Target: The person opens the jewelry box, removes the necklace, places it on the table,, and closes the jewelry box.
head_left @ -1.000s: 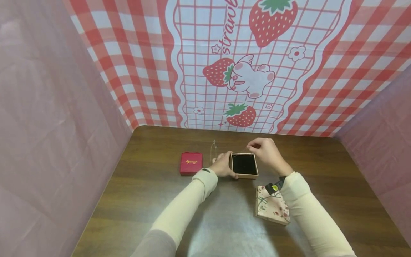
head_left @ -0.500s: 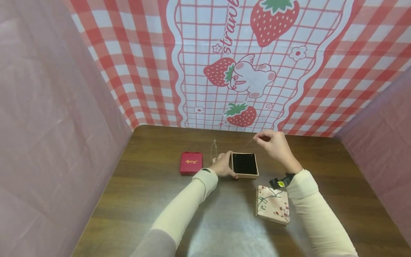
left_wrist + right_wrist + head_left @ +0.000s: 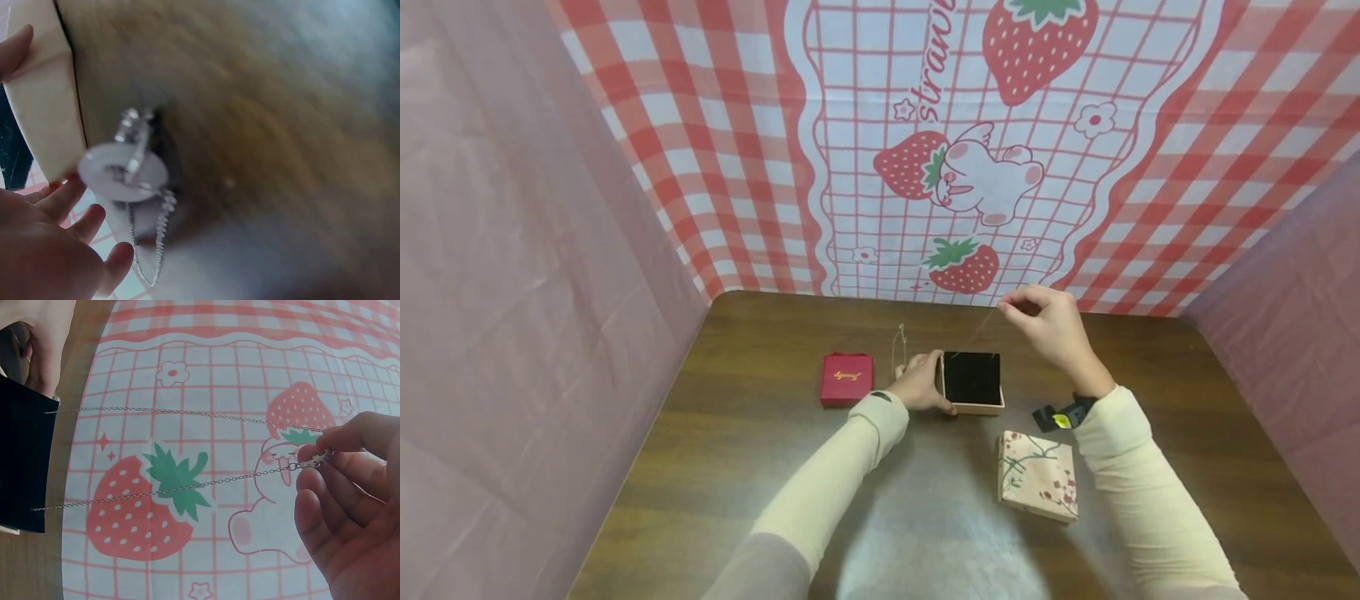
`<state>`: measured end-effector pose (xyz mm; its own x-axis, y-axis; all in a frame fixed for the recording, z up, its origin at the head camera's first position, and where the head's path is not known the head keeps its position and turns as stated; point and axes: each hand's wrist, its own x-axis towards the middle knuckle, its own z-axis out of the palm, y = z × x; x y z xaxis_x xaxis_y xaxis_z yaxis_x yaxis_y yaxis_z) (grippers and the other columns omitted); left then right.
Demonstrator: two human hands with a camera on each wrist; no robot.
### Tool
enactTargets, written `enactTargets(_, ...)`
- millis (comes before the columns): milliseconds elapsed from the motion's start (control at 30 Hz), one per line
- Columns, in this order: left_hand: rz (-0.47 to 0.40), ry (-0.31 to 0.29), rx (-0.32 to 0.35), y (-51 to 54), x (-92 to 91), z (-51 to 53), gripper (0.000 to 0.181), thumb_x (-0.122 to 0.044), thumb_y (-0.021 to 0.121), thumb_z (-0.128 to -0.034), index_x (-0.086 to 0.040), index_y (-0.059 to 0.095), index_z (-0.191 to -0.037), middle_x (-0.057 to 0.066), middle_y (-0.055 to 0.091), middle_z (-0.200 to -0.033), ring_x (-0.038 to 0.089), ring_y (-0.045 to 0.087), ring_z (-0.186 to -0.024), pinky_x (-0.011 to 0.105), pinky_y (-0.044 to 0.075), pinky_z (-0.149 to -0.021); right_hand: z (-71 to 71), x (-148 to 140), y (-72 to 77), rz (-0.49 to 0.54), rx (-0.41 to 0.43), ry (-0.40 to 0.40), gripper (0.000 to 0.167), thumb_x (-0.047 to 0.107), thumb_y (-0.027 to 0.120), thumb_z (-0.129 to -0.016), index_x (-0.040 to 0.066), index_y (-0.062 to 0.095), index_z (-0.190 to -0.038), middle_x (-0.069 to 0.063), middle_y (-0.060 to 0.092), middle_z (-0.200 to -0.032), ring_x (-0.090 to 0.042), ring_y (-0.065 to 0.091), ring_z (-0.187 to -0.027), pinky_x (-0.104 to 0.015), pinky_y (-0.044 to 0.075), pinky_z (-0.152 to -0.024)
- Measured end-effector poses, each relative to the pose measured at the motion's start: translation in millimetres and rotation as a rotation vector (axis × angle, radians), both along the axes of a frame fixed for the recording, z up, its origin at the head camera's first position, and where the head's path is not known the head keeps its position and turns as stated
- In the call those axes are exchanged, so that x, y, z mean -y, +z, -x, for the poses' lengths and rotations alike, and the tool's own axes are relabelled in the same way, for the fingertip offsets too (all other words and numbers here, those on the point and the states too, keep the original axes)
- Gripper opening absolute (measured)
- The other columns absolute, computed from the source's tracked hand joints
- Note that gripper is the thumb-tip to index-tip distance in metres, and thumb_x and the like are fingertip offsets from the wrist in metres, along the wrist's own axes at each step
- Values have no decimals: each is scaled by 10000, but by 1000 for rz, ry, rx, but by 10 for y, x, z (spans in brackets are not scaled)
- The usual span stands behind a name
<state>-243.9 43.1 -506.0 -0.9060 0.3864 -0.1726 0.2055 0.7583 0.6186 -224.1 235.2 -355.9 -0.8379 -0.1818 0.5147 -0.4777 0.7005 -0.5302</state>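
Note:
My left hand point(image 3: 917, 385) grips a small open jewelry box point(image 3: 979, 409) from its left side, thumb at the near corner and a finger at the far one. A black pad point(image 3: 972, 379) sits in the box with its far edge tilted up. Above and behind, my right hand point(image 3: 1048, 325) pinches the clasp end of a thin silver necklace point(image 3: 181, 490). Its two strands run taut to the pad's edge in the right wrist view. Beside my left fingers lies a separate silver chain point(image 3: 161, 225) with a pale oval disc point(image 3: 119, 172).
A red box point(image 3: 847, 379) with gold lettering stands left of my left hand. Nearer, below my right wrist, lies a floral square lid point(image 3: 1037, 475). A strawberry-print cloth point(image 3: 850, 208) hangs at the table's back edge, and pink curtains point(image 3: 535, 250) flank the sides.
My right hand has moved up, back and slightly right, drawing the necklace taut. The black pad's far edge has lifted. My left hand stays on the box.

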Motion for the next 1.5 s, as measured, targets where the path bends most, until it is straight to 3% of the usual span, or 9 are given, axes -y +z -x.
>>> enactTargets(467, -21, 2, -10, -14, 8, 2, 1176, -339, 919, -604, -175, 221, -1537, 66, 448, -1510, 264, 282, -1441, 522, 186, -1161, 19, 37, -24, 8, 34, 35, 80, 75, 697, -878, 8, 740, -889, -143, 716, -842, 46, 514, -674, -72, 410, -601)
enactTargets(733, -13, -28, -11, -6, 0, -1, 1166, -389, 896, -634, -174, 203, -1548, 85, 387, -1540, 279, 286, -1441, 524, 232, -1141, 8, 37, -17, 7, 40, 28, 91, 88, 693, -886, 13, 742, -899, -143, 721, -856, 53, 515, -682, -65, 407, -607)
enactTargets(933, -63, -15, -10, 10, -29, -11, 1027, -453, 810, -746, -172, 228, -1543, 94, 364, -1552, 300, 277, -1449, 526, 246, -1152, -5, 34, -28, 9, 38, 23, 91, 82, 687, -886, 7, 736, -903, -132, 718, -861, 76, 513, -676, -81, 423, -599)
enactTargets(1100, -57, 2, -75, 14, -52, -3, 861, -397, 776, -804, -120, 342, -1493, 97, 396, -1528, 290, 317, -1436, 492, 296, -1147, -16, 35, -44, 42, 40, 33, 86, 73, 687, -884, 5, 736, -904, -130, 714, -853, 81, 515, -672, -78, 427, -600)
enactTargets(1300, -66, 41, -129, 3, -58, 7, 722, -347, 790, -797, -82, 464, -1384, 101, 482, -1432, 270, 405, -1362, 434, 366, -1124, -23, 36, -48, 61, 28, 31, 79, 64, 696, -877, -2, 738, -891, -144, 712, -843, 78, 512, -670, -66, 419, -605)
enactTargets(1500, -83, 71, -158, 8, -59, 12, 694, -318, 818, -768, -78, 521, -1347, 97, 522, -1354, 247, 449, -1278, 369, 386, -1107, -28, 53, -52, 67, 4, 36, 67, 43, 698, -870, -10, 737, -880, -149, 698, -815, 71, 503, -668, -57, 410, -607)
